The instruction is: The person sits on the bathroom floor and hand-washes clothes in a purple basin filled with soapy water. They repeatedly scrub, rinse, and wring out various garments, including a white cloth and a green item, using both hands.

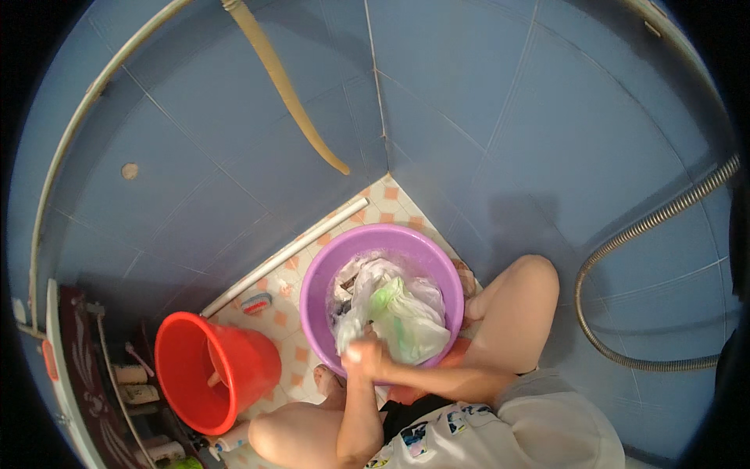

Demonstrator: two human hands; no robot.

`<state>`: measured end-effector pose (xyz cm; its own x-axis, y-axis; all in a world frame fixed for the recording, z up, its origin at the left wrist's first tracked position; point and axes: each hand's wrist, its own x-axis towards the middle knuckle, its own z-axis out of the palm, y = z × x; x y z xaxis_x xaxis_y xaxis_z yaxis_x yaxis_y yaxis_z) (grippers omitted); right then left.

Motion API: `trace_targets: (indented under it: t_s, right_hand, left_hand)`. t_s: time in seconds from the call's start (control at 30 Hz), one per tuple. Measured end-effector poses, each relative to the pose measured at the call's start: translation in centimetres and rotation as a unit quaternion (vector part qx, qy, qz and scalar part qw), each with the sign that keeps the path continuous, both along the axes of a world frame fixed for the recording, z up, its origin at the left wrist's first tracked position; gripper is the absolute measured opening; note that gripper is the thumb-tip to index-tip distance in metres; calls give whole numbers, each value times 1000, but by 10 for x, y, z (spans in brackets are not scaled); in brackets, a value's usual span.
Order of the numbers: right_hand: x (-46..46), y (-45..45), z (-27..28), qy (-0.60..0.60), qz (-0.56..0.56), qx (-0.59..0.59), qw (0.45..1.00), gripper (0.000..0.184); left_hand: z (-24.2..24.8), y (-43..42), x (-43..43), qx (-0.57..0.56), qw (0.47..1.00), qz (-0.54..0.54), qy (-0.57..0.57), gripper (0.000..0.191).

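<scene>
In front of me stands a purple plastic basin point(309, 281) with sudsy water and wet laundry in it. Pale fabric with light green patches point(410, 319) fills most of the basin, and darker cloth shows at its left side. My left hand point(355, 350) and my right hand point(376, 359) are pressed together over the near rim. Both close on a bunched white cloth point(351, 328) that trails into the basin. Motion blur hides the separate fingers. A white fleck, perhaps foam, is on the hands.
A red plastic bucket point(258, 357) lies tipped at the left, near a scrubbing brush point(256, 303). A white pipe point(287, 255) runs along the wall's foot. Left are shelves with bottles point(137, 394). A yellowish hose point(281, 88) and metal shower hose point(592, 264) hang by blue-tiled walls.
</scene>
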<state>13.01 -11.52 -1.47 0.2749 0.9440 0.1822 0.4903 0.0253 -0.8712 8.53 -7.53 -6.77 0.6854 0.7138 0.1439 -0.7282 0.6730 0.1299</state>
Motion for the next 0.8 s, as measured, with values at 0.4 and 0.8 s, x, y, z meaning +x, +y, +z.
trace_targets:
  t_s: [0.4, 0.8]
  right_hand:
    - [8, -13, 23, 50, 49, 6, 998, 21]
    - [50, 27, 32, 209, 110, -273, 933, 43]
  left_hand:
    - [-39, -6, -18, -137, 975, 19, 171, 33]
    - [58, -9, 3, -240, 937, 13, 254, 53]
